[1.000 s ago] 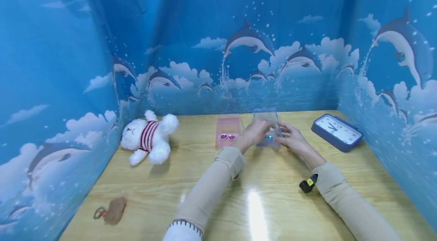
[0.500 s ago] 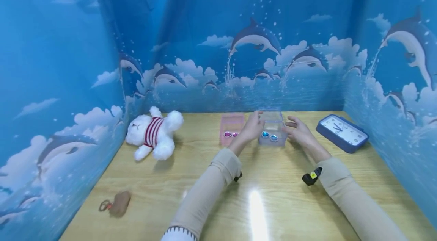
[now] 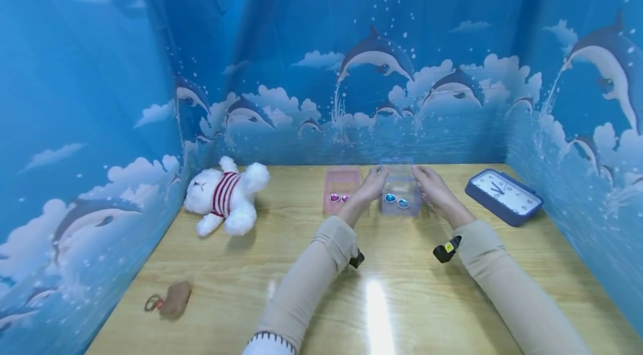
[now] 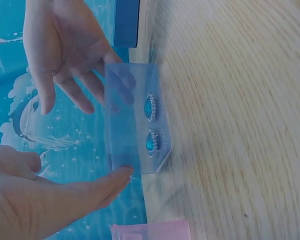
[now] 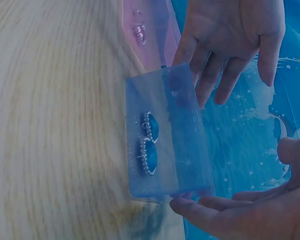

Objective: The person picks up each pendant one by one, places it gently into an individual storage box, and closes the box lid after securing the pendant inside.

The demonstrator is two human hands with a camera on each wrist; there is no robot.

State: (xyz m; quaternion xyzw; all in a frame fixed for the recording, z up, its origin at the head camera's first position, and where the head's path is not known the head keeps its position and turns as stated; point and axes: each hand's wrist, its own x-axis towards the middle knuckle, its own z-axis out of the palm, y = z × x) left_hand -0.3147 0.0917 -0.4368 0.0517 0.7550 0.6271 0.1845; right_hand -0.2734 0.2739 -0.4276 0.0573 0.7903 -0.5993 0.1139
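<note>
A clear, bluish-purple plastic box (image 3: pixel 402 210) stands on the table near the back wall. Two blue gems with silver beaded rims (image 5: pixel 149 157) sit at its front, looking like earrings. My left hand (image 3: pixel 369 186) is along the box's left side, fingers mostly straight, with fingertips at its edge in the left wrist view. On the other side is my right hand (image 3: pixel 438 192), its extended fingers touching the box's end in the right wrist view. Neither hand curls round the box. A pink box (image 3: pixel 342 176) with two pink gems lies left of it, partly behind my left hand.
A blue-framed clock (image 3: pixel 504 197) lies to the right. At the left is a white plush toy (image 3: pixel 227 197) in a red-striped top. A brown pouch-like keyring (image 3: pixel 176 300) lies near the front left. Dolphin-printed blue curtain (image 3: pixel 281 65) encloses the table (image 3: pixel 226 282).
My left hand has drawn back from over the clear box to its left side. The right hand has moved slightly forward along the right side. Both blue gems are now uncovered.
</note>
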